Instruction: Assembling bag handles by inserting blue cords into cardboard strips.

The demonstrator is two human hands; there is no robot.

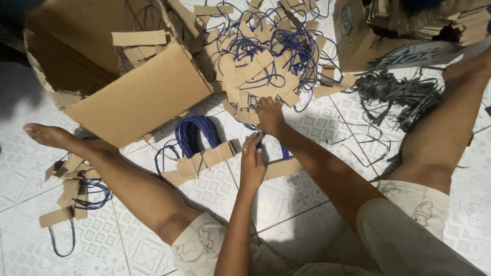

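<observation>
Sitting on the patterned tile floor (317, 128) with legs spread, the person works between the knees; the left hand (252, 162) lies flat, fingers together and pressing down on a neat stack of cardboard strips with blue cord loops (204, 153), its grip not closed round anything, apparently to keep the stack squared and stop the loops springing apart; the right hand (269, 116) reaches out towards twelve o'clock into the loose heap of cord handles (261, 61), its fingers curled at the near edge of the heap; whether that grip has closed on one piece or only touches it I cannot tell, since the fingertips are buried among strips; the heap sits straight ahead, within an arm's reach, which suits picking from it one at a time, while the sorted stack lies close in, just beside the left hand at about ten o'clock from it; a flat strip (282, 167) lies under the right forearm, touching the left hand's side; an open cardboard box (128, 87) stands tilted at ten o'clock with a few strips inside; a smaller scatter of handles (71, 189) rests by the left leg at eight o'clock; a tangle of dark grey bands (394, 94) lies at two o'clock, near stacked paper bags (409, 30).
</observation>
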